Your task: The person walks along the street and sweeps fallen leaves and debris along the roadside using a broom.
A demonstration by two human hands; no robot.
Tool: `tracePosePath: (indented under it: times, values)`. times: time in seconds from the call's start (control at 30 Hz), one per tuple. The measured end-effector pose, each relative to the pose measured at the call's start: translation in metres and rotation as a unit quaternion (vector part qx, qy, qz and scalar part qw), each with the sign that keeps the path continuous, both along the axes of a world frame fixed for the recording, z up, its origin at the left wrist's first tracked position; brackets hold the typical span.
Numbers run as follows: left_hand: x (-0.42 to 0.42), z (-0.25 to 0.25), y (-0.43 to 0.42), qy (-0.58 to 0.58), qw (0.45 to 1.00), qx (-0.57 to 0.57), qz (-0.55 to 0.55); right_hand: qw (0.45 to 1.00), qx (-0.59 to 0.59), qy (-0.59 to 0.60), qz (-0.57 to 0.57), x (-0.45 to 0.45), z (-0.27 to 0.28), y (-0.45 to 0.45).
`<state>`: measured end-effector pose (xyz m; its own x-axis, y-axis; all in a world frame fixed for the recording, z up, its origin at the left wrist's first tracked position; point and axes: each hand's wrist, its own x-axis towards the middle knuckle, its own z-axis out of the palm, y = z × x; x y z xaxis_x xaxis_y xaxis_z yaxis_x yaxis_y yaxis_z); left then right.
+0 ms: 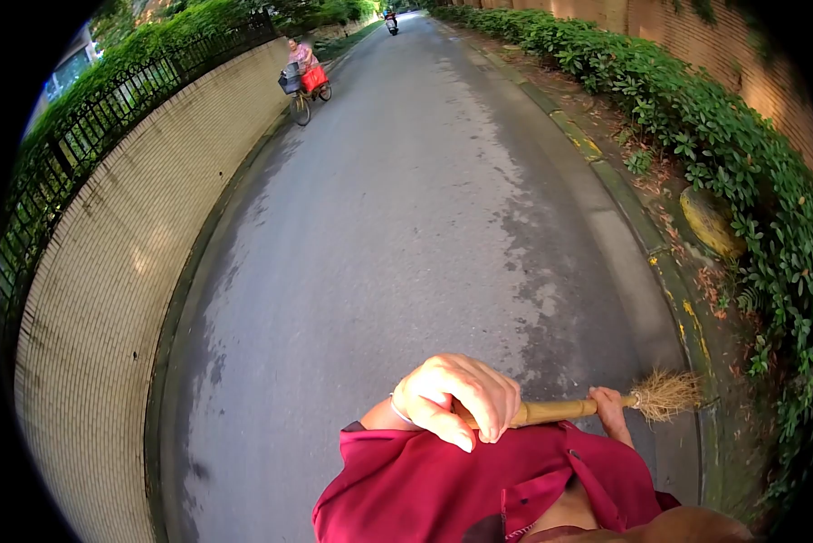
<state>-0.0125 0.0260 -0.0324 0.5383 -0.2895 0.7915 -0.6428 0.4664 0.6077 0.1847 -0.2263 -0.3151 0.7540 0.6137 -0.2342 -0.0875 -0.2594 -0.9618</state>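
Observation:
A broom (556,413) with a pale bamboo handle lies across the front of my dark red shirt (425,489). Its straw bristles (667,395) point to the right, over the road's edge. My left hand (465,398), with a thin band at the wrist, is curled round the handle near its left end, which the fingers partly hide. Further along, close to the bristles, my right hand (611,413) grips the handle; most of its fingers are out of sight behind it.
A grey road (370,253) with damp patches runs ahead. On the left a person rides a cycle (303,90) with a red load beside a brick wall (117,299). Further off is another rider (391,23). A kerb (642,213), a rock (710,223) and a hedge (723,136) line the right.

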Motion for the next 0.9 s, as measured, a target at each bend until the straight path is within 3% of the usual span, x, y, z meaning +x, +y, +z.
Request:
tracePosePath:
  times: [0.9]
  values:
    - [-0.008,-0.002,-0.009,-0.01,1.0,0.004,-0.006,1.0,0.005,0.003,-0.015,-0.008,-0.004,-0.008]
